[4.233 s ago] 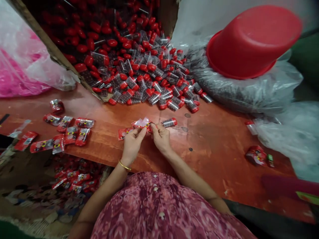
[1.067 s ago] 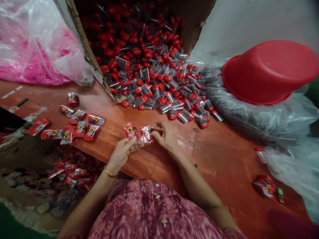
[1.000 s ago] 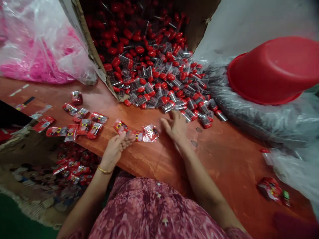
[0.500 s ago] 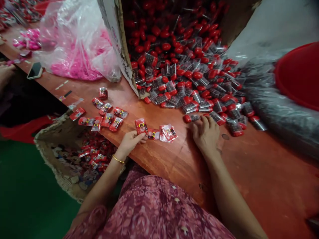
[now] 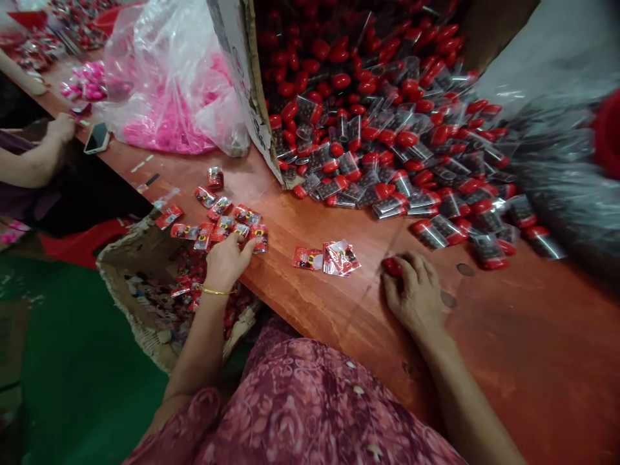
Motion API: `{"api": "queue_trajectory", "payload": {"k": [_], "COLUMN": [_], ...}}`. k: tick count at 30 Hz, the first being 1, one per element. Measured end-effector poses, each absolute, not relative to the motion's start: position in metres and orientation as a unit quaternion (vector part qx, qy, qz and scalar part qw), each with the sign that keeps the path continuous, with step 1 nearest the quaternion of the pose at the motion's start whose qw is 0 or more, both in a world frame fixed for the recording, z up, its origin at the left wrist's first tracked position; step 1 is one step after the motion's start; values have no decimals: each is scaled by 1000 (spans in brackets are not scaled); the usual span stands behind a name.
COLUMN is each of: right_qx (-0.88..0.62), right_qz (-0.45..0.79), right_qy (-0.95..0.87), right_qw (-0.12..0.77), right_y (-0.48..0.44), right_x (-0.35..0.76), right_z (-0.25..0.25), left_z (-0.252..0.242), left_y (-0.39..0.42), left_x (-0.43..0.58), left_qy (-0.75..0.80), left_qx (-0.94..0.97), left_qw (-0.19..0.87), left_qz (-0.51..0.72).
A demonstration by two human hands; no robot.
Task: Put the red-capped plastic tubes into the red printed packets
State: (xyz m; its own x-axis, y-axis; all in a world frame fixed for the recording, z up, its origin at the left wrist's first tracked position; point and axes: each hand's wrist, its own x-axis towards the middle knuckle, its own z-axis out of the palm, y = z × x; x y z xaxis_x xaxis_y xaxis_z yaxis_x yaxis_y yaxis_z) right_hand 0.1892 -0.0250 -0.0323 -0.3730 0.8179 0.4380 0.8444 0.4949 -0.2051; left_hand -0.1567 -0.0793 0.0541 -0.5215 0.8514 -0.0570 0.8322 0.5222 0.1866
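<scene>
My left hand is over a cluster of small red printed packets, its thumb and forefinger apart. One packet lies just right of the thumb. My right hand rests on the table with its fingers curled round a small container; only its red end shows, the rest being hidden under the palm. Between both hands lies a small stack of flat red printed wrappers, with a single wrapper at its left side.
A cardboard box on its side spills red-capped clear containers onto the table. Beside it stands a bag of pink pieces. A phone, another person's hand and a lower carton are at left.
My left hand has moved left and set its packet down at the cluster's right side. My right hand has drawn a red-ended container back from the heap. The view has shifted slightly.
</scene>
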Motion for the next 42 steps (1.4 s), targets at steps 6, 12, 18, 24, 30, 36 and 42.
{"api": "queue_trajectory", "payload": {"k": [6, 12, 18, 24, 30, 36, 42], "right_qx": [-536, -532, -527, -529, -530, -527, -474], "right_qz": [-53, -53, -65, -50, -61, 120, 539], "right_qy": [-801, -802, -804, -803, -797, -744, -568], "right_qw": [262, 266, 268, 271, 284, 392, 403], "right_y": [-40, -38, -40, -40, -40, -58, -57], "right_x": [194, 194, 195, 194, 195, 155, 94], "right_z": [-37, -39, -39, -40, -37, -9, 10], "left_z": [41, 12, 7, 2, 2, 10, 20], "left_y": [-81, -62, -61, -60, -58, -69, -80], "left_x": [-103, -62, -66, -63, -67, -53, -24], "left_qy": [808, 755, 743, 743, 744, 715, 643], "left_qx": [556, 630, 633, 626, 608, 574, 590], "left_qw": [98, 138, 167, 166, 173, 205, 225], "left_qz": [166, 120, 140, 169, 216, 342, 434]}}
